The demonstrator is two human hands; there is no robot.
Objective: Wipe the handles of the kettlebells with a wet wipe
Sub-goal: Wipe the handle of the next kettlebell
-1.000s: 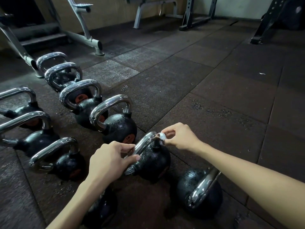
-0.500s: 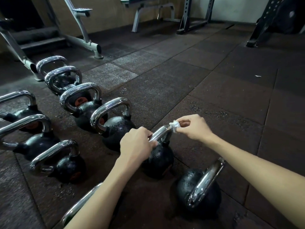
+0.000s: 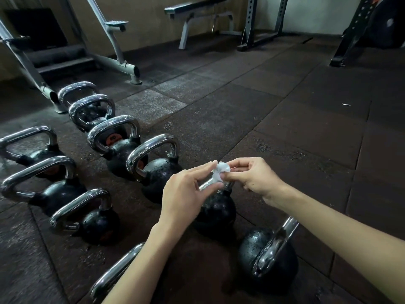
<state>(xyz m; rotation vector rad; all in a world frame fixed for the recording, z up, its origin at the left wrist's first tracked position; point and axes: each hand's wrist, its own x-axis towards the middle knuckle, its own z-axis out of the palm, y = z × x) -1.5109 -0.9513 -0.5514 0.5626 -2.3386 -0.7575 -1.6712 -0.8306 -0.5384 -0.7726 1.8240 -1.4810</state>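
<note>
Several black kettlebells with chrome handles stand in two rows on the dark rubber floor. My right hand [image 3: 252, 177] pinches a small crumpled white wet wipe [image 3: 220, 172] between thumb and fingertips, just above the handle [image 3: 205, 184] of a small kettlebell [image 3: 215, 212]. My left hand [image 3: 186, 190] meets the wipe from the left, its index fingertip on top and its thumb at the lower edge. Most of that handle is hidden behind the left hand. Another kettlebell [image 3: 267, 257] sits closer, under my right forearm.
A row of kettlebells [image 3: 153, 154] runs back-left toward a grey machine frame [image 3: 119, 63]. A second row [image 3: 39, 170] stands at the left. A bench [image 3: 197, 9] and rack posts [image 3: 252, 23] line the far wall. Rubber floor tiles [image 3: 285, 128] stretch to the right.
My left hand has let go of the kettlebell handle and risen to the wipe. My right hand has lifted the wipe off the handle's end.
</note>
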